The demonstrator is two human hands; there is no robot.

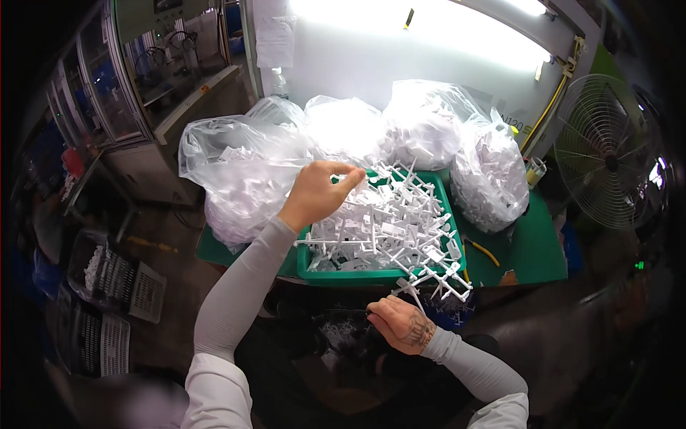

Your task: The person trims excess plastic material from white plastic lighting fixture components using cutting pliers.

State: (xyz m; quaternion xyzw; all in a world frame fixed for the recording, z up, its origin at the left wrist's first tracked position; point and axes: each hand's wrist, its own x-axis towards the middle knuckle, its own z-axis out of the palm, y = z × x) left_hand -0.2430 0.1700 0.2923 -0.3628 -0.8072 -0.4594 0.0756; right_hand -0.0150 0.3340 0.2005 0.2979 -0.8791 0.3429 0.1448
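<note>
Clear bags (491,175) stand filled, while white parts (391,229) remain heaped in the green tray (343,274); left hand (314,193) bunched above, right hand (401,325) curled in front, contents of either indeterminable.

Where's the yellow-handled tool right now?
The yellow-handled tool lies right of centre in the head view, on the green tabletop just right of the green tray and in front of the rightmost clear bag.
</note>
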